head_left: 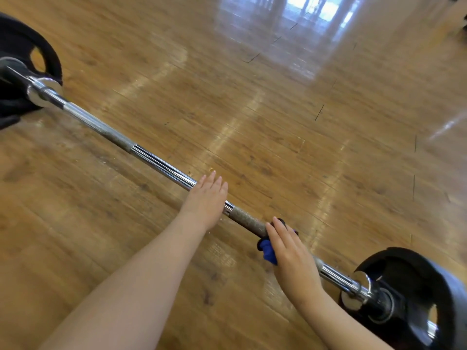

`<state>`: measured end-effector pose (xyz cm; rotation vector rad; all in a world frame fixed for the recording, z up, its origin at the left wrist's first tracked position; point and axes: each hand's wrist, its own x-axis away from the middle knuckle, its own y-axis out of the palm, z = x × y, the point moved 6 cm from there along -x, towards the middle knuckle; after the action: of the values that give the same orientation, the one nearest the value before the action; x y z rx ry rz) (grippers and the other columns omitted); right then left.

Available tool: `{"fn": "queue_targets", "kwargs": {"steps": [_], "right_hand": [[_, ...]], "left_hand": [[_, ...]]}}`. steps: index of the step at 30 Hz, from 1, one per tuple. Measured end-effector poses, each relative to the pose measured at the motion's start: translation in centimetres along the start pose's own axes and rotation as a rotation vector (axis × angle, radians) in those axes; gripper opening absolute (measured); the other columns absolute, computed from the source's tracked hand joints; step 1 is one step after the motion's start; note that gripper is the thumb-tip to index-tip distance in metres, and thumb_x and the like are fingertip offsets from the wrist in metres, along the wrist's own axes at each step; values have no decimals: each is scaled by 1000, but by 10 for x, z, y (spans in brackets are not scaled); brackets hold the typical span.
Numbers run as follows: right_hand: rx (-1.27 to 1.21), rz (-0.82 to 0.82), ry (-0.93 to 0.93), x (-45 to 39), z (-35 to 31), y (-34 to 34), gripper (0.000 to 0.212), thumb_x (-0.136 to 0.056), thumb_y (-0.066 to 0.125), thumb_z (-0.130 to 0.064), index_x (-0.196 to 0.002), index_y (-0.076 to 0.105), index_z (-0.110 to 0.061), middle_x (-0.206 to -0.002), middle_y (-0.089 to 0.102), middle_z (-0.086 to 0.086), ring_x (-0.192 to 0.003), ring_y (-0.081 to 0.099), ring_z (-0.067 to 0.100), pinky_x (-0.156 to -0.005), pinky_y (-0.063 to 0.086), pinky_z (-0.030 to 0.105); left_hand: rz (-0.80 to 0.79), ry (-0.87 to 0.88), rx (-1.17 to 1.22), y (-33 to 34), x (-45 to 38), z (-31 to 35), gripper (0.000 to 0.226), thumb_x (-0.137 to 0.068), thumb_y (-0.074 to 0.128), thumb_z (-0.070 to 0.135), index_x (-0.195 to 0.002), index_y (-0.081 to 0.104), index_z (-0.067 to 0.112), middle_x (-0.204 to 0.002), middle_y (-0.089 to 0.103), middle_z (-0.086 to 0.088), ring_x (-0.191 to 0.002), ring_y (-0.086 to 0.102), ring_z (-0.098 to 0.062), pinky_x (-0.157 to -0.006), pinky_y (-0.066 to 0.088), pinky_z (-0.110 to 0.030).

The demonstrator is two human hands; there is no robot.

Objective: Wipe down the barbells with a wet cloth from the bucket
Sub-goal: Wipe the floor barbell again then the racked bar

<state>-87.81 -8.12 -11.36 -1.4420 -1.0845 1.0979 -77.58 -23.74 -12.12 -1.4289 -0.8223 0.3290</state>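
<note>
A chrome barbell (151, 157) lies on the wooden floor, running from upper left to lower right. Black weight plates sit at both ends: one at the far left (27, 59), one at the lower right (414, 281). My left hand (206, 199) rests flat on the bar near its middle, fingers straight. My right hand (290, 251) presses a blue cloth (267, 251) onto the rough knurled section of the bar, fingers over the cloth. The cloth wraps partly around the bar and is mostly hidden under my hand. No bucket is in view.
Glossy wooden floor (278, 109) spreads all around the barbell, with bright window reflections at the top. A dark object shows at the top right edge (462, 26).
</note>
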Motion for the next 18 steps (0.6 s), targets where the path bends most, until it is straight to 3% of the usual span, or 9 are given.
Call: {"fn": "queue_targets", "kwargs": {"steps": [3,7,11,18], "right_hand": [[-23,3,-13,-19,-20,0,80,-34,91,2,-110,67,-2,-116,65,15,-102,65,30,-79,54,37],[-5,-12,-131,-72,-64,21,67,-57,77,2,-121,59,2,-127,58,18,-112,59,33,-92,50,38],[-65,-15,-54,-64,-46,19,76,-34,85,4,-106,63,-2,-108,65,12,-78,66,24,-59,53,24],[-62,16,17,-27,-15,12,82,-33,90,5,-111,65,-5,-114,65,11,-95,67,24,-72,55,29]], "left_hand": [[26,8,10,0,4,-3,60,-100,31,12,-151,-1,6,-159,-2,-11,-146,-8,-26,-119,0,-37],[3,50,-13,0,10,-10,63,-98,34,13,-151,0,8,-160,-2,-8,-146,-8,-22,-118,1,-35],[-25,63,20,-4,9,-12,63,-97,35,10,-151,3,10,-160,3,-5,-146,-6,-20,-117,0,-34],[68,69,-54,-1,12,-7,59,-100,27,9,-150,-5,6,-159,8,-12,-147,-1,-27,-118,1,-39]]}}
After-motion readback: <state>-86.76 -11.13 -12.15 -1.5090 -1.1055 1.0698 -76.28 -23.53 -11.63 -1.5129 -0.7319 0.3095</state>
